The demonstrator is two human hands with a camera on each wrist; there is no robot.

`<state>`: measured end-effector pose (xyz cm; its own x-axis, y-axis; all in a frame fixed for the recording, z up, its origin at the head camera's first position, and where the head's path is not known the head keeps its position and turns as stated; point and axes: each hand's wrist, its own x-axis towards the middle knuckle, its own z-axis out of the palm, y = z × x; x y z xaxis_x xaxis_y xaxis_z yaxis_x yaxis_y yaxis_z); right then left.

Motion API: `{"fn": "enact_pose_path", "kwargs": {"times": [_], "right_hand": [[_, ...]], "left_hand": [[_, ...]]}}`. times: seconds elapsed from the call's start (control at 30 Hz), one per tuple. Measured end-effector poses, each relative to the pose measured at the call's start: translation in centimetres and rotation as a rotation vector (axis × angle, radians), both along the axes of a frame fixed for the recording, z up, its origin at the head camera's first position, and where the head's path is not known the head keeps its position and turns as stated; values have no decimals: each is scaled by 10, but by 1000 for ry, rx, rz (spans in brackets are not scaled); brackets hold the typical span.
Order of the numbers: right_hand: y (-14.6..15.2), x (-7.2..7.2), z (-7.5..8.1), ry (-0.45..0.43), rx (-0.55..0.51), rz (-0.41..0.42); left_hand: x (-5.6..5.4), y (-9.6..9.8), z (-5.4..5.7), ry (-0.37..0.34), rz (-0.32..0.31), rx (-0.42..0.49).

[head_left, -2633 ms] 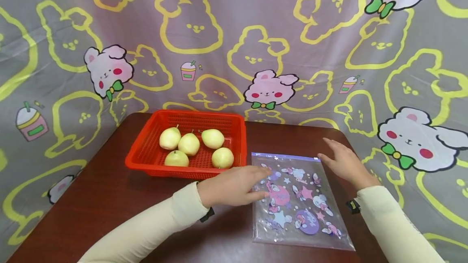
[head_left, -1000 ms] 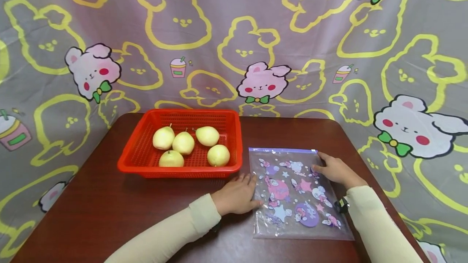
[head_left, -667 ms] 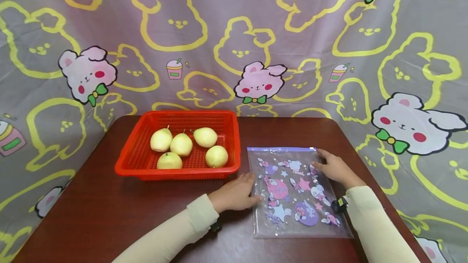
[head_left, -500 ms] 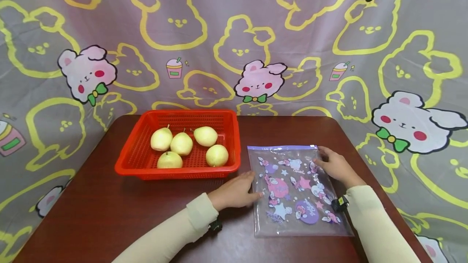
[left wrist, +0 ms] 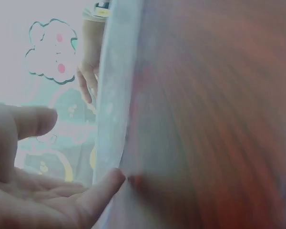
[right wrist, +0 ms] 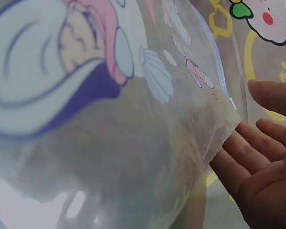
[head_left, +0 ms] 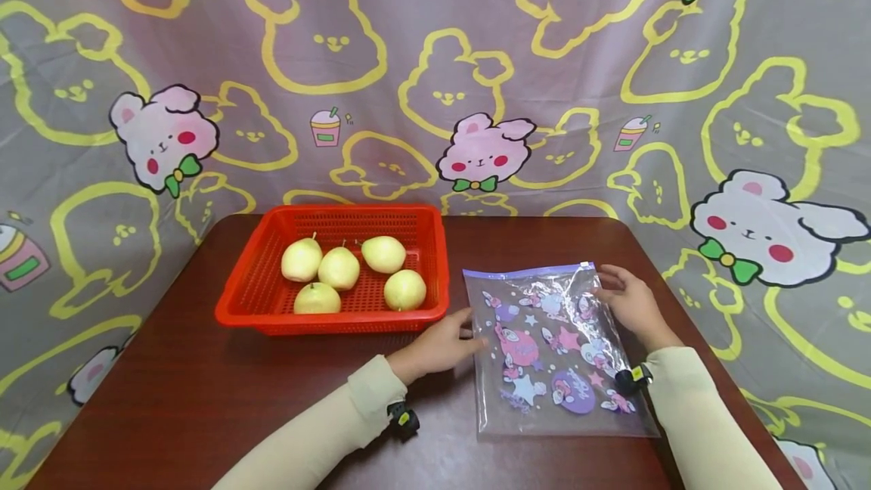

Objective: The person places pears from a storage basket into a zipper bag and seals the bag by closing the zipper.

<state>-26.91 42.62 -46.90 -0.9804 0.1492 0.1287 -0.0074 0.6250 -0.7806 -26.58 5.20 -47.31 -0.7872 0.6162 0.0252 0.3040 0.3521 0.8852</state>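
Note:
A clear zip bag [head_left: 537, 354] with pink, purple and blue cartoon prints and a purple zip strip lies on the table, its far edge tipped up. My left hand [head_left: 435, 342] is at its left edge; in the left wrist view a fingertip [left wrist: 115, 177] meets the bag's edge, with the thumb held apart. At the far right corner is my right hand [head_left: 633, 305]. The right wrist view has its straight fingers [right wrist: 248, 155] behind the bag's corner, and the thumb stands off from the plastic.
A red plastic basket [head_left: 438, 263] with several pale yellow pears [head_left: 338, 268] stands left of the bag, close to my left hand. The dark brown table [head_left: 272, 399] reaches a patterned curtain [head_left: 381, 51] at the back and sides.
Both hands came down to the bag's sides from above it. In the latest frames they rise slightly, and the bag's zip edge lifts, most at the right corner.

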Motion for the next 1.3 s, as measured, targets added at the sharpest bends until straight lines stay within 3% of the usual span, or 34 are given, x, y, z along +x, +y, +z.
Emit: {"fn": "enact_pose_path", "kwargs": {"times": [0.13, 0.33, 0.5, 0.6, 0.67, 0.77, 0.93, 1.3], "right_hand": [[-1, 1, 0, 26, -108, -14], [-2, 1, 2, 78, -254, -34], [1, 2, 9, 84, -319, -84], [3, 3, 14, 86, -428, -75], [4, 4, 17, 85, -499, -63], [5, 3, 19, 74, -542, -63], [6, -1, 16, 26, -446, -96], [7, -4, 20, -7, -308, -99]], "left_hand": [[-1, 4, -3, -164, 90, 92], [-2, 9, -5, -252, 164, 143], [-4, 15, -7, -415, 168, 301], [-7, 19, -10, -528, 154, 426], [-10, 21, -12, -567, 143, 468], [-12, 22, -16, -594, 120, 500], [-14, 23, -18, -598, 121, 509], [-16, 32, -20, -513, 157, 465]]}}
